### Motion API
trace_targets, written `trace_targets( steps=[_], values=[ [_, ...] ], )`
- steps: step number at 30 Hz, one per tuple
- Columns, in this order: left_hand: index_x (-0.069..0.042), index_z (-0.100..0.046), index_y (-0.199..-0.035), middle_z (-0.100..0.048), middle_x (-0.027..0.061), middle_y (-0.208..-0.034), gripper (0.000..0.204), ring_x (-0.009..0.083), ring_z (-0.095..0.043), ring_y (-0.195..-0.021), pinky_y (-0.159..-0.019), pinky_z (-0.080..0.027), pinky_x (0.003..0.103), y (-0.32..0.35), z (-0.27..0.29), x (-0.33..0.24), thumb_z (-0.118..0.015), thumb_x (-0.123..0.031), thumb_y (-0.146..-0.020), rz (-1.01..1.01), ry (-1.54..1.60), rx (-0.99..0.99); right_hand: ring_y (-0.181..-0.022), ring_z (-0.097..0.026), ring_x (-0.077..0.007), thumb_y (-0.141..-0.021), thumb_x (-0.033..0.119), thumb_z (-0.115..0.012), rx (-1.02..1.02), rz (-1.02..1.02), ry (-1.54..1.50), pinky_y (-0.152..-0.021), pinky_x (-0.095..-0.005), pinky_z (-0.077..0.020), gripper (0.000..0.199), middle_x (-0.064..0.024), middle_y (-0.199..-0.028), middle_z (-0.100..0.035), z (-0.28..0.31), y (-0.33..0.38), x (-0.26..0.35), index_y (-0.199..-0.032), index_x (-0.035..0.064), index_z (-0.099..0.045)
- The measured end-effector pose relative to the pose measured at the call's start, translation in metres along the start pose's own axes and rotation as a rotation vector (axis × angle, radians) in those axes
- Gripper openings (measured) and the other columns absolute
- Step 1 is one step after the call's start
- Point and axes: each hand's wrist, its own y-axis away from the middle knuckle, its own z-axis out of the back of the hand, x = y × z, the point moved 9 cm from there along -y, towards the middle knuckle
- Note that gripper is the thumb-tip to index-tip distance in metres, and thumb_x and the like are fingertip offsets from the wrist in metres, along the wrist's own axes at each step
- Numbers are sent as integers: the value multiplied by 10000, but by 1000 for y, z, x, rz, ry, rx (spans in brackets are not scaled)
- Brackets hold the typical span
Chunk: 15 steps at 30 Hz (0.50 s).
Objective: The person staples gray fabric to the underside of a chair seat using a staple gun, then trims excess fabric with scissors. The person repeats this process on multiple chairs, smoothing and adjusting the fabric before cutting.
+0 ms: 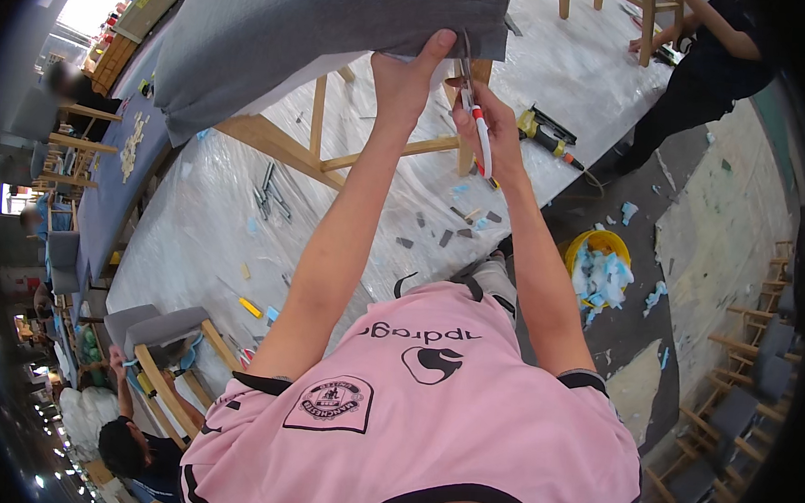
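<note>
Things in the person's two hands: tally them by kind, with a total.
Grey fabric, pinched by the left hand: 1
Scissors with red-and-white handles, in the right hand: 1
Total: 2

Directly above both hands [447, 99] the grey upholstered cushion [323, 29] blocks any way up. Just below them the wooden chair frame [335, 152] runs crosswise, with gaps between its rails. To the right, the plastic-covered bench [558, 68] lies open as far as the yellow power tool [545, 131]. Below-left, loose metal tools [272, 195] and fabric scraps [449, 227] dot the sheet.
</note>
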Motion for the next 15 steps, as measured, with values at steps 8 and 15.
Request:
trace_targets(
  steps=[8, 15],
  values=[
    [55, -659, -1181, -707, 109, -1156, 593, 191, -651, -1064, -955, -494, 312, 1, -1, 5, -922, -299, -784, 70, -10, 16, -775, -489, -70, -957, 484, -722, 18, 3, -47, -693, -236, -417, 615, 25, -880, -538, -8, 4, -6, -1298, -13, -602],
    [59, -665, -1173, -713, 122, -1156, 595, 196, -658, -1054, -951, -498, 311, 0, 0, 7, -920, -311, -783, 86, -27, 17, -771, -483, -67, -949, 471, -738, 8, 25, -36, -675, -237, -416, 595, 25, -873, -531, -10, -5, 5, -1254, -22, -603]
  ],
)
